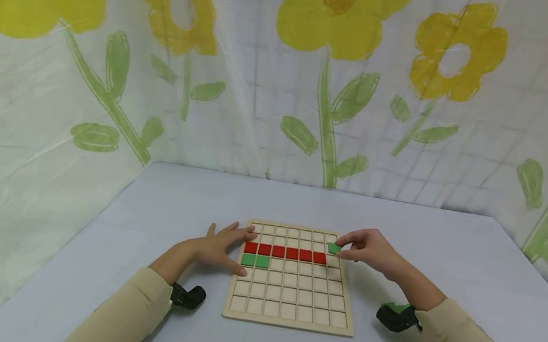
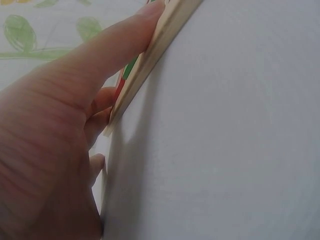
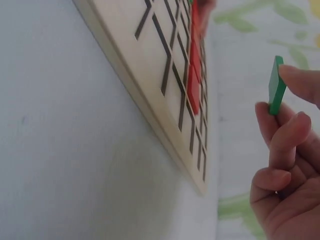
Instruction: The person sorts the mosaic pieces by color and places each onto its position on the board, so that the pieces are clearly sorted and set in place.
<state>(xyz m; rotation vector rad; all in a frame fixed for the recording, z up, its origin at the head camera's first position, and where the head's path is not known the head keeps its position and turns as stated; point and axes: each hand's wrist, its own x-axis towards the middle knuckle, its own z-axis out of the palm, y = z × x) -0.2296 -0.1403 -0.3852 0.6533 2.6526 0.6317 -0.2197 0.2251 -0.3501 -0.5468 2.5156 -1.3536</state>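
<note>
A pale wooden board [image 1: 287,323] with a grid of square recesses lies on the table. Several red square tiles [image 1: 279,251] fill most of one row. Two green tiles [image 1: 255,261] sit side by side at the left end of the row just below. My left hand [image 1: 219,247] spreads its fingers over the board's left edge; in the left wrist view its thumb [image 2: 125,42] rests along that edge. Between thumb and fingertips, my right hand [image 1: 370,250] pinches a green square tile [image 3: 276,85], held up above the board's right edge.
On the white table [image 1: 187,200], something green [image 1: 396,307] lies to the right of the board, partly hidden by the right wrist camera [image 1: 396,318]. Another wrist camera [image 1: 188,296] is on the left arm. A flower-printed curtain [image 1: 241,103] hangs behind the table.
</note>
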